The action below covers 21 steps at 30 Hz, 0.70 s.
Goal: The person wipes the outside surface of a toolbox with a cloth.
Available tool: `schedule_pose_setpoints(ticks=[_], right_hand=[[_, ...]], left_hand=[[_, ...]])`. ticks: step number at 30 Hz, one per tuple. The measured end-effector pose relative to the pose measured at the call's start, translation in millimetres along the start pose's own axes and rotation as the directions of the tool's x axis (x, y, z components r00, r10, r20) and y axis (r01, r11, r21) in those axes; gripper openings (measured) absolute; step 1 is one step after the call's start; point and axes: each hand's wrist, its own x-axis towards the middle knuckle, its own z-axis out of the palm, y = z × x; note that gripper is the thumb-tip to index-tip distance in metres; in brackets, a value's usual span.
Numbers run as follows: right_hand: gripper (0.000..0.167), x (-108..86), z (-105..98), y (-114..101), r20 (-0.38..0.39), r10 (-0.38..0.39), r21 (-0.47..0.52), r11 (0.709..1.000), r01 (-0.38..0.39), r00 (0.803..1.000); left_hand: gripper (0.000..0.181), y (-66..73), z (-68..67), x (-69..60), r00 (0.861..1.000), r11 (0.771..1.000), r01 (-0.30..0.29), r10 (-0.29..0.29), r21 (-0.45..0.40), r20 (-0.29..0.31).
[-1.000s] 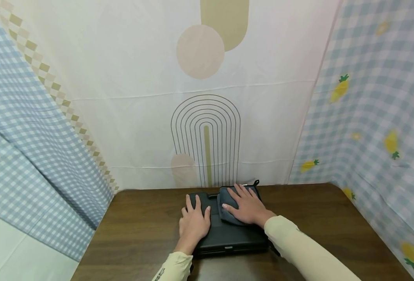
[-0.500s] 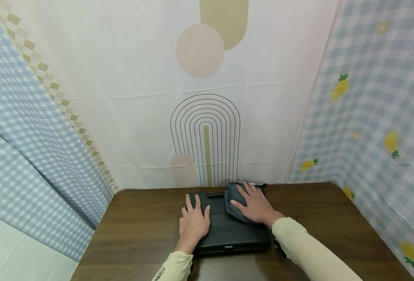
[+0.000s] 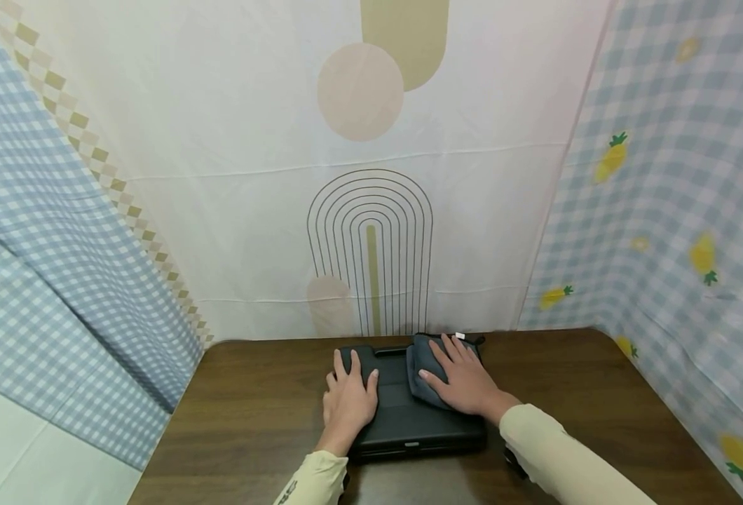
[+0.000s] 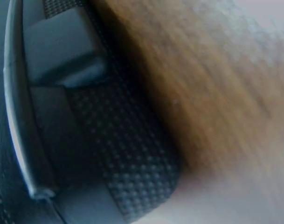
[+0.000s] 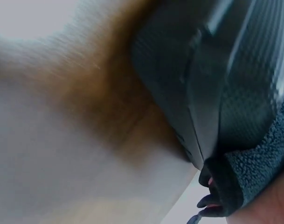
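A flat black case (image 3: 416,424) lies on the table, with its carry handle (image 3: 390,351) on the far side and a small latch on the near edge. My left hand (image 3: 349,403) rests, fingers spread, on the left part of its lid. On the lid's right side, my right hand (image 3: 466,382) presses flat on a folded dark blue-grey cloth (image 3: 420,361) with black edging, a loop and a white tag. The left wrist view shows the case's textured side and a blocky latch (image 4: 65,46). In the right wrist view the towelling cloth (image 5: 258,172) overlaps the case's edge.
The brown wooden table (image 3: 251,407) extends to both sides of the case. Behind it hangs a pale printed curtain (image 3: 239,245). Blue checked cloths hang at the left (image 3: 94,210) and right (image 3: 662,140).
My right hand has slid the cloth to the right across the lid, then slightly nearer. The left hand and the case have stayed in place.
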Motion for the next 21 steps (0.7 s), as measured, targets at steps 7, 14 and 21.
schedule_pose_setpoints(ticks=[7,14,21], right_hand=[[0.083,-27.2,1.4,-5.3,-0.004,-0.019,0.009,1.0,0.019,1.0],[0.081,-56.7,5.3,-13.9,-0.019,-0.051,0.021,0.998,0.051,0.999],[0.079,-79.0,13.0,-19.9,-0.033,-0.047,0.027,0.998,0.048,0.998]], left_hand=[[0.069,0.3,-0.9,0.0,1.0,1.0,0.001,-0.001,-0.001,-0.005],[0.069,-0.8,0.4,0.4,1.0,1.0,-0.008,0.008,0.008,-0.01],[0.069,-0.5,1.9,-0.1,1.0,1.0,-0.019,0.019,0.018,-0.016]])
